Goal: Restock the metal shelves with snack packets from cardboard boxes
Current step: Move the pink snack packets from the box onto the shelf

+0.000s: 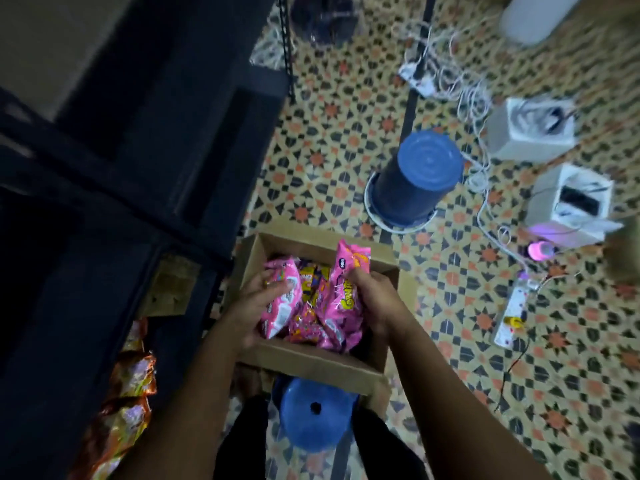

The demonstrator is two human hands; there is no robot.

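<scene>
Inside the cardboard box (313, 363), both hands (258, 299) grip pink snack packets (346, 289).

2 bare forearms reach in from the lower edge of the view, uncovered from elbow to wrist, with no sleeve, watch, ring or band visible on either. The left hand (258, 299) and the right hand (375, 299) are both bare and ungloved. Below the arms, dark black cloth covers the person's legs (242, 441), plain and without visible markings; motion blur softens finer detail.
</scene>
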